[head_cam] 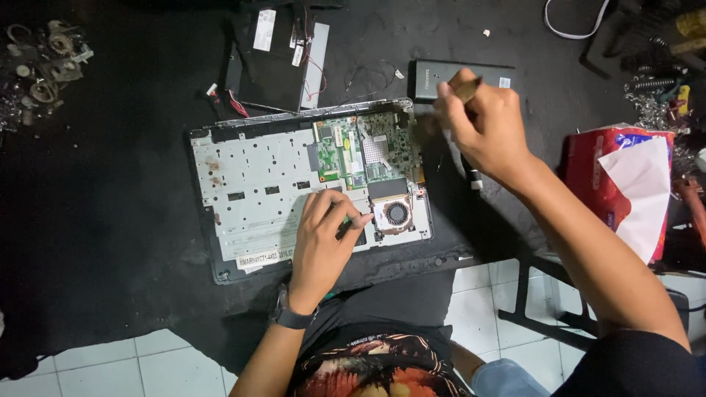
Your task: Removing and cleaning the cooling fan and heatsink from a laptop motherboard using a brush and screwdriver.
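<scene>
An opened laptop base (254, 184) lies on a black work surface, its silver metal plate bare on the left. A green circuit board (368, 151) and a small round fan (396, 213) sit in its right part. My left hand (323, 235) rests on the base's front edge beside the fan, fingers curled on a small green object. My right hand (482, 121) is raised over the base's right rear corner, gripping a brush with a brown handle (465, 90); its blurred bristles are near the board's edge.
A black battery pack (441, 73) lies behind my right hand. A removed black panel with wires (272, 59) sits at the back. Small metal parts (44, 66) are at far left. A red tissue pack (625, 184) stands at right, over white floor tiles (147, 364).
</scene>
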